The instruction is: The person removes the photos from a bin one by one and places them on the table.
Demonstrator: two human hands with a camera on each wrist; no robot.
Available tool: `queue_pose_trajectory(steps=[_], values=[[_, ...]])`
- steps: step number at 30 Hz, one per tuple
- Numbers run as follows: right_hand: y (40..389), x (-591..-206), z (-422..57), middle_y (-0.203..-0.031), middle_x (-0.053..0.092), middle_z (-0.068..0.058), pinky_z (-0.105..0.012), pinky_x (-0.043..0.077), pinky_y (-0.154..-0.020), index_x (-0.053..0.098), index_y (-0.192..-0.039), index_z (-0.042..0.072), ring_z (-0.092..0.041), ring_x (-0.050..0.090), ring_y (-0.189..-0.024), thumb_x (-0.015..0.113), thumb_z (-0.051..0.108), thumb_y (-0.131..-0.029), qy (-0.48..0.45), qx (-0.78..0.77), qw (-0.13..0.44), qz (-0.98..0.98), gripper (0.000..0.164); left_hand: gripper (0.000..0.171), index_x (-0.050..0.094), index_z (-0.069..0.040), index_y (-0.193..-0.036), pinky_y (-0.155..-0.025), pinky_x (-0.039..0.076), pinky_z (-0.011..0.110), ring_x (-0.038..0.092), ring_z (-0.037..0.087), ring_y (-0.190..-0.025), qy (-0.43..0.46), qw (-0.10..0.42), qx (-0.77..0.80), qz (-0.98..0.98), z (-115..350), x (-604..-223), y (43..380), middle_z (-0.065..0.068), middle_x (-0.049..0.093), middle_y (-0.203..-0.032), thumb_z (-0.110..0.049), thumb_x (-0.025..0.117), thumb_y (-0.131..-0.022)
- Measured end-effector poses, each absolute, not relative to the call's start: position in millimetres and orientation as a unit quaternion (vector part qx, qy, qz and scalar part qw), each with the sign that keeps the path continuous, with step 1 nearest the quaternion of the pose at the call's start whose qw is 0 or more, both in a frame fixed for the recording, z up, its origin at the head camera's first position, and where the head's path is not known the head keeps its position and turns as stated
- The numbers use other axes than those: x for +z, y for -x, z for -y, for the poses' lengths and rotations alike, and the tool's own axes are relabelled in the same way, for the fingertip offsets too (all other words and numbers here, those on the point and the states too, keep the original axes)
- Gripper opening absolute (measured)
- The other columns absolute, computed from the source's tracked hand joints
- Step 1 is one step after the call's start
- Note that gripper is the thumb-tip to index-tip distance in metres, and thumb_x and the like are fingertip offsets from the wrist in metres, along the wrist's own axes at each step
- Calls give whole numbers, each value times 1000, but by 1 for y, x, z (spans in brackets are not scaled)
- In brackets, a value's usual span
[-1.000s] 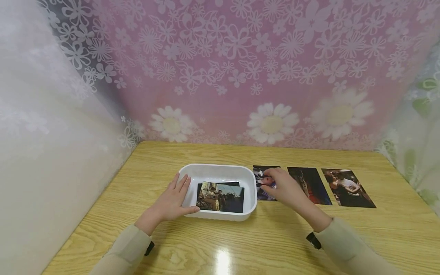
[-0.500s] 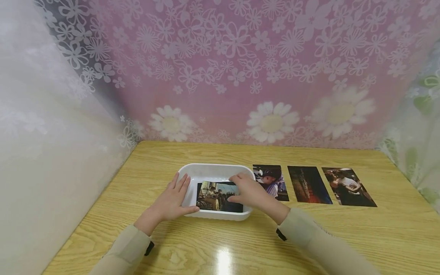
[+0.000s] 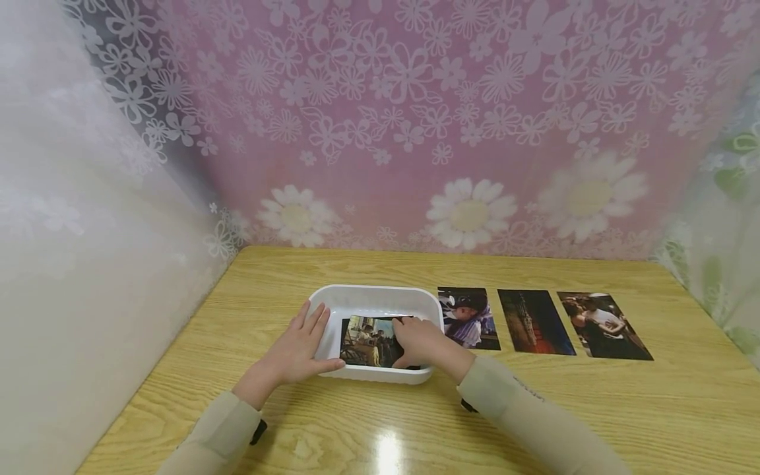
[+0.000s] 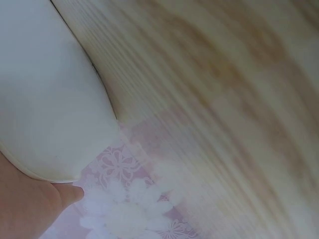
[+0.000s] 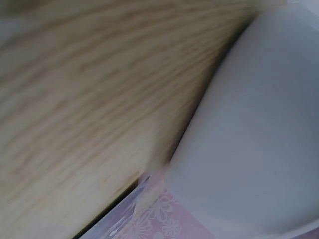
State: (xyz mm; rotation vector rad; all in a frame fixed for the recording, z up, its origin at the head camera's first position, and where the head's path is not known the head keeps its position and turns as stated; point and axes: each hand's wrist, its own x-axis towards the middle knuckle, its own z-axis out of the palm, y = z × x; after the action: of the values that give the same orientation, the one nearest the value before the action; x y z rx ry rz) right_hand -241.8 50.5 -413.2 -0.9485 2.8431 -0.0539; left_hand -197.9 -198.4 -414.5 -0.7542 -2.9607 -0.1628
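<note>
Left hand [image 3: 297,351]: fingers straight, spread over the rim of the white tray [image 3: 380,375] at nine o'clock, bracing. Right hand [image 3: 424,342]: at three o'clock on the top photo [image 3: 369,341]; pinch or touch, cannot tell. Edge-only handling, kept flat, would suit best. Top photo: inside white tray, figures in warm browns, askew over a dark print [image 3: 344,328]. Three loose prints [image 3: 534,322]: three o'clock.

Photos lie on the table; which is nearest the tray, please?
The leftmost photo, purple-striped, lies beside the tray; the middle photo and right photo are farther.
</note>
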Motion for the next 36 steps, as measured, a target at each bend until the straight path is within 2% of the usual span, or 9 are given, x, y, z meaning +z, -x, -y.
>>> queue_pose_trajectory(steps=[6, 11, 16, 21, 24, 29, 36], values=[[241, -413, -47, -106, 53, -15, -42, 45, -73, 47, -123, -1, -29, 50, -98, 73, 51, -63, 298, -2, 72, -952, 83, 97, 18, 6, -138, -102, 13, 50, -1, 39, -130, 244, 38, -55, 968, 199, -414, 198, 21, 14, -143, -67, 40, -79], [243, -415, -45, -93, 51, -12, -43, 43, -63, 53, -112, 1, -27, 49, -87, 77, 51, -58, 280, -23, 61, -958, 77, 97, 17, 6, -139, -103, 13, 49, -1, 39, -130, 242, 34, -56, 968, 199, -413, 198, 21, 14, -143, -67, 40, -79], [248, -418, -45, -88, 48, -10, -45, 40, -66, 56, -95, 5, -27, 45, -86, 82, 46, -50, 265, -70, 34, -961, 66, 98, 16, 5, -139, -103, 11, 48, -2, 38, -130, 243, 32, -54, 968, 200, -414, 198, 21, 13, -144, -68, 39, -79], [251, -416, -46, -84, 45, -6, -40, 39, -69, 54, -90, 7, -26, 42, -85, 84, 39, -50, 281, -103, 6, -954, 59, 97, 16, 5, -139, -103, 9, 48, -2, 38, -130, 242, 28, -55, 968, 200, -413, 197, 21, 12, -144, -67, 40, -79], [252, -413, -47, -87, 48, -7, -40, 39, -74, 54, -98, 4, -27, 44, -88, 84, 31, -54, 293, -127, 9, -948, 60, 97, 17, 5, -139, -103, 11, 48, -1, 39, -130, 244, 32, -54, 968, 200, -414, 197, 21, 13, -144, -67, 40, -79], [253, -407, -49, -103, 54, -13, -41, 40, -83, 49, -116, 0, -30, 48, -99, 81, 22, -62, 289, -166, 37, -942, 67, 97, 16, 5, -139, -103, 11, 49, -1, 38, -130, 246, 30, -52, 967, 200, -413, 197, 21, 13, -144, -68, 39, -79], [252, -404, -51, -110, 53, -14, -42, 40, -84, 47, -120, 1, -30, 49, -101, 78, 18, -67, 280, -188, -1, -942, 63, 97, 16, 4, -139, -103, 12, 49, -2, 38, -130, 245, 29, -50, 968, 201, -414, 197, 20, 12, -144, -68, 39, -79]])
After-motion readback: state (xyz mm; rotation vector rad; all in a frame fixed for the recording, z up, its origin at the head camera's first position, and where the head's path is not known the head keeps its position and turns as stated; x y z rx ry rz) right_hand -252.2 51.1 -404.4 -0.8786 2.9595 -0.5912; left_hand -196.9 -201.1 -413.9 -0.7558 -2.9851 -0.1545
